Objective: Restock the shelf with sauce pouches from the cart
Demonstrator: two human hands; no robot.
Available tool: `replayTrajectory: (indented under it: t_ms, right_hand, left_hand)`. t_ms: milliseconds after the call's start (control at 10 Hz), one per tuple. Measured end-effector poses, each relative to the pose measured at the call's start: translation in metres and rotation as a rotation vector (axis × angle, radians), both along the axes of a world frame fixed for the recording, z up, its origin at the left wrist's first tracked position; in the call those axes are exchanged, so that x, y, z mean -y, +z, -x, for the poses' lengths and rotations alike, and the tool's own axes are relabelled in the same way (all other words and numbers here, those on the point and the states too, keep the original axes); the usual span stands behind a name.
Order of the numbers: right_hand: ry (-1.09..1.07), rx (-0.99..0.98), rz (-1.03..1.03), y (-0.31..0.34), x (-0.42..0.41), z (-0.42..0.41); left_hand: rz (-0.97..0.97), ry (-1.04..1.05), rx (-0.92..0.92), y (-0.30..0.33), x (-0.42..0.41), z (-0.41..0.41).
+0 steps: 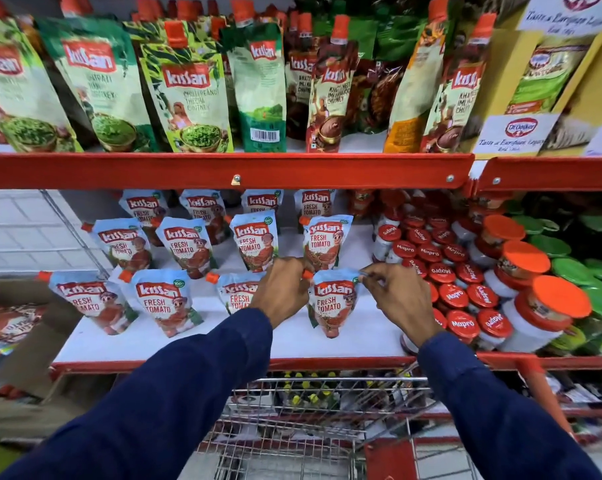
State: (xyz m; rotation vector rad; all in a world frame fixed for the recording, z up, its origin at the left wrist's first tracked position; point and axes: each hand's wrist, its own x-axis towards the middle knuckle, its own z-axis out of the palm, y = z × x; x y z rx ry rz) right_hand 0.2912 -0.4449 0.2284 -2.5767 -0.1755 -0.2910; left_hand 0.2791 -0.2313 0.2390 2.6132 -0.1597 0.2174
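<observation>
A light-blue fresh tomato sauce pouch [332, 303] with an orange cap stands upright at the right end of the front row on the white middle shelf [358, 337]. My left hand [284, 289] pinches its orange cap at the top left corner. My right hand [398, 299] pinches its top right corner. Several matching pouches [168, 303] stand in rows to the left and behind. The wire cart [313, 420] sits below the shelf in front of me; I cannot tell what lies in it.
Red-lidded jars [452, 296] crowd the shelf just right of the held pouch, with orange-lidded [559, 299] and green-lidded jars further right. Green and brown chutney pouches [188, 91] fill the upper shelf behind a red rail [223, 171]. A cardboard box [12, 327] stands at left.
</observation>
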Motion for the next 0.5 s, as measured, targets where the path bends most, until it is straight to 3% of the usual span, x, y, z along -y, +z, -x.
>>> replayTrajectory:
  t_ms: [400, 500]
  right_hand:
    - [0.038, 0.028, -0.056, -0.015, -0.002, -0.01]
    - [-0.004, 0.066, -0.072, -0.02, -0.002, -0.004]
  left_hand:
    - [-0.022, -0.065, 0.005, 0.002, -0.002, 0.0]
    - [-0.055, -0.067, 0.086, 0.006, -0.003, 0.008]
